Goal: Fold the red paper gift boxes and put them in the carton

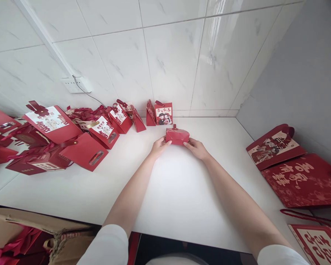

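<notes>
Between my two hands is a small red gift box (178, 137), with a short strap at its top, held low over the white table. My left hand (159, 146) grips its left end, thumb on the near face and fingers behind. At the right end my right hand (198, 148) pinches it the same way. Behind it, against the wall, stands a red box with a cartoon couple (164, 115). Slim red folded boxes (151, 113) lean beside that one. Whether the held box touches the table I cannot tell.
Several red gift boxes (85, 151) crowd the table's left side. Larger red gift bags (300, 180) lie along the right edge. A wall socket (75, 85) has a grey cable. Below the front left edge sits a cardboard box (19, 217) with red items.
</notes>
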### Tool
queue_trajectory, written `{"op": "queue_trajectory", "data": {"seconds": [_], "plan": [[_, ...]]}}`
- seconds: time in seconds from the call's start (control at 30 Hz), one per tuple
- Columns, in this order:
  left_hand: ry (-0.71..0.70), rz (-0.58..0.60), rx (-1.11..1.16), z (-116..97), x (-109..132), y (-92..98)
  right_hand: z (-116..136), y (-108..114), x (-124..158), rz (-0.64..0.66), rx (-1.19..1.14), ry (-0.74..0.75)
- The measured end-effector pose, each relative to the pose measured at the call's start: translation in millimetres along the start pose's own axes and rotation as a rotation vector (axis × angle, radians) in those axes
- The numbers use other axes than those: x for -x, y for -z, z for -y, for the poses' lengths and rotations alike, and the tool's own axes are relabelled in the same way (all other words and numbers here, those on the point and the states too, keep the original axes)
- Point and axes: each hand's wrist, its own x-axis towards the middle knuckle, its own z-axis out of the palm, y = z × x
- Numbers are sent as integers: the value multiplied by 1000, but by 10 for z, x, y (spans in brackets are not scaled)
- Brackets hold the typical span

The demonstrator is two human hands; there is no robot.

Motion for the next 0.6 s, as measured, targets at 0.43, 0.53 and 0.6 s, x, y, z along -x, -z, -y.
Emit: {"op": "queue_trajectory", "data": {"seconds": [0.43, 0.53, 0.6], "plan": [[-30, -3, -237, 48, -28, -13, 205, -88, 110, -386, 175, 306], [-52, 31, -294, 87, -33, -31, 267, -102, 128, -403, 217, 365], [-86, 25, -311, 95, -32, -48, 294, -118, 132, -390, 244, 389]]}}
